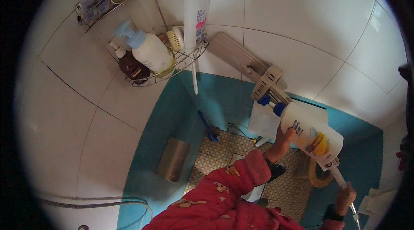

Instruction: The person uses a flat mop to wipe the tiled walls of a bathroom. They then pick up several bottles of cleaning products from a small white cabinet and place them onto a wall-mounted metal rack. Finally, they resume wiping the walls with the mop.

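My left hand, in a red patterned sleeve, grips a large white pump bottle that has a blue pump top and an orange picture. The bottle is tilted, its pump end towards the upper left. At the right, my right hand is closed round the handle of a handheld shower head. The shower head lies against or close by the lower end of the bottle; contact cannot be made out. Its hose runs down past my hand. My left palm is hidden behind the bottle.
A wire corner shelf holds a white bottle with a blue cap, a blue-topped pump bottle, a dark pump bottle and a brush. A metal cylinder and a blue brush stand low by the teal wall.
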Motion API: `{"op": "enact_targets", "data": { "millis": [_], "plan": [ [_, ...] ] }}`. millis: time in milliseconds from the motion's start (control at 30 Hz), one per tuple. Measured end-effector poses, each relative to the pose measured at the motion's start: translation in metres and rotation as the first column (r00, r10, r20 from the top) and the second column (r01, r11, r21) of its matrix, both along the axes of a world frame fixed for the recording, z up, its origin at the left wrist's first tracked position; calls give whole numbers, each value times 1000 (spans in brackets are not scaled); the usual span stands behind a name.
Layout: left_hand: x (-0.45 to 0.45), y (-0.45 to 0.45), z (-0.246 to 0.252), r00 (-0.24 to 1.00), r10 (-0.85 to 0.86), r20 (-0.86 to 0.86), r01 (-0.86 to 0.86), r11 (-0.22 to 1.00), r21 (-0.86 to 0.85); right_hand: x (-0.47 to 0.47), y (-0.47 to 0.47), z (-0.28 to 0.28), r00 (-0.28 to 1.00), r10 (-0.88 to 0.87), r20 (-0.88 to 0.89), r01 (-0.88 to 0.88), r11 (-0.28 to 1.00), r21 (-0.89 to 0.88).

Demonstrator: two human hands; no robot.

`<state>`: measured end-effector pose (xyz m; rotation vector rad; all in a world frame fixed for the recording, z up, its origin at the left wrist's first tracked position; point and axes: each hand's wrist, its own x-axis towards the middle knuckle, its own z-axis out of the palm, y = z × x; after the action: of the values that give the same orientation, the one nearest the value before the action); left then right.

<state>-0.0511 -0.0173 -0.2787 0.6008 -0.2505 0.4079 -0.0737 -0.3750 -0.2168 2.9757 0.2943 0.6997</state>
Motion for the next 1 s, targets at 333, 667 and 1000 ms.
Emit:
{"op": "enact_targets", "data": {
  "millis": [333,667,1000],
  "plan": [
    [12,-15,3,985,115,-130,-126,989,-83,-6,-14,15,1000,17,2,-16,978,-206],
    [-21,-44,4,996,-69,-58,69,998,-11,-69,-33,-1,975,-220,32,222,972,-80],
    [-32,11,-10,980,-198,17,197,956,-217,-98,22,23,988,-106,113,111,993,-44]
  ]
}}
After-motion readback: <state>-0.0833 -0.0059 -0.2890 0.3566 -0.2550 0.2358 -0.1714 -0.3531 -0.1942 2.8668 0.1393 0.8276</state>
